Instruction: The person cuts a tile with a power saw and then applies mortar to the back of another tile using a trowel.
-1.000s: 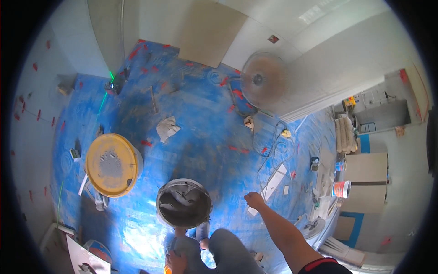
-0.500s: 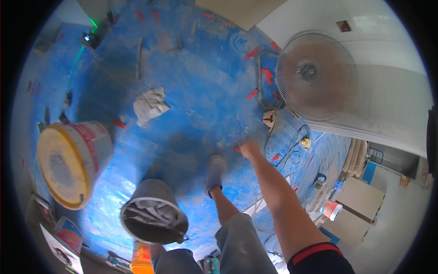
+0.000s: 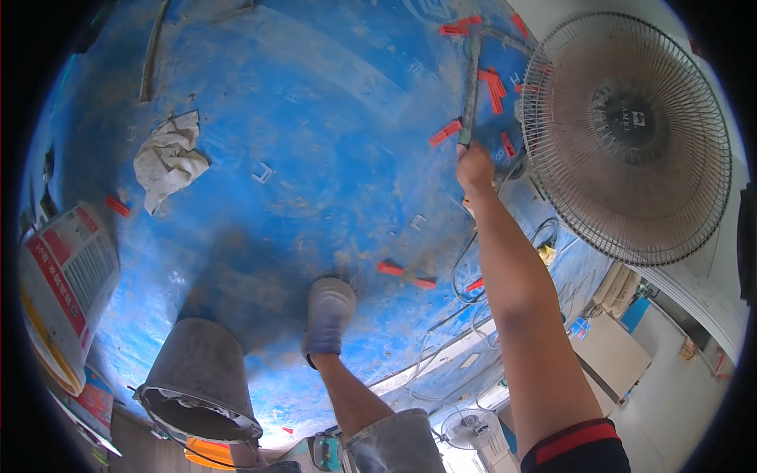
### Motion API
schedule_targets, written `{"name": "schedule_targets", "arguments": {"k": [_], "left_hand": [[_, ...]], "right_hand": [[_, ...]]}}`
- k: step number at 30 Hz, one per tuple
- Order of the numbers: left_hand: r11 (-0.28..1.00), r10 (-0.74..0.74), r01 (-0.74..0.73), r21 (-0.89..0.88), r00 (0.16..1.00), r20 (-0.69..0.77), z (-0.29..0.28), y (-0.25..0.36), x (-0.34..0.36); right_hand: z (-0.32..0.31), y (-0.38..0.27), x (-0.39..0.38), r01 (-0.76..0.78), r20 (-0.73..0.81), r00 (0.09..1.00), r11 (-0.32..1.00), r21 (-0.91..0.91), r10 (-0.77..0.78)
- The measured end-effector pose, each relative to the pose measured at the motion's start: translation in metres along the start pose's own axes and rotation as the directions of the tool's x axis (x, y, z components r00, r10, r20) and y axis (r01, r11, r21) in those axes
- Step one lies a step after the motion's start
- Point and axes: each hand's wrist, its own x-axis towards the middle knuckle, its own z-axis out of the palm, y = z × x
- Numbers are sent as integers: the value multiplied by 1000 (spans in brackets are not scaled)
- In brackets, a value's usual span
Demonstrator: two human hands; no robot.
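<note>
My right hand (image 3: 475, 169), at the end of my outstretched arm, is closed on the lower end of a dusty, bent metal bar (image 3: 471, 83) on the floor. Beside it at the right stands a large dusty fan (image 3: 627, 146) with a wire grille. Red plastic clips (image 3: 445, 132) lie around the bar. A cord (image 3: 457, 264) runs below my hand. My left hand is not in view.
On the blue covered floor (image 3: 292, 142) lie a crumpled cloth (image 3: 169, 162) and more clips. A grey bucket (image 3: 197, 370) and a white tub (image 3: 71, 268) are at lower left. My foot (image 3: 327, 311) is mid-floor. A second fan (image 3: 469, 430) is at the bottom.
I have moved forward and reached up with my right hand to the bar by the fan, now gripping it. The buckets appear lower and further left; my left hand has left the view.
</note>
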Motion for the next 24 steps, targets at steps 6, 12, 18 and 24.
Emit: {"name": "schedule_targets", "arguments": {"k": [6, 12, 18, 24], "left_hand": [[996, -68, 61, 69, 993, 96, -6, -13, 3], [972, -119, 93, 218, 987, 108, 6, -17, 4], [966, -227, 208, 157, 967, 115, 9, -13, 6], [989, -123, 120, 86, 992, 26, -1, 13, 6]], "right_hand": [[8, 23, -30, 201, 0, 979, 976, -89, -202], [10, 36, -59, 209, 32, 978, 966, -151, -206], [14, 62, -82, 245, 103, 968, 945, -215, -228], [6, 49, -99, 162, 61, 986, 980, -112, -156]]}}
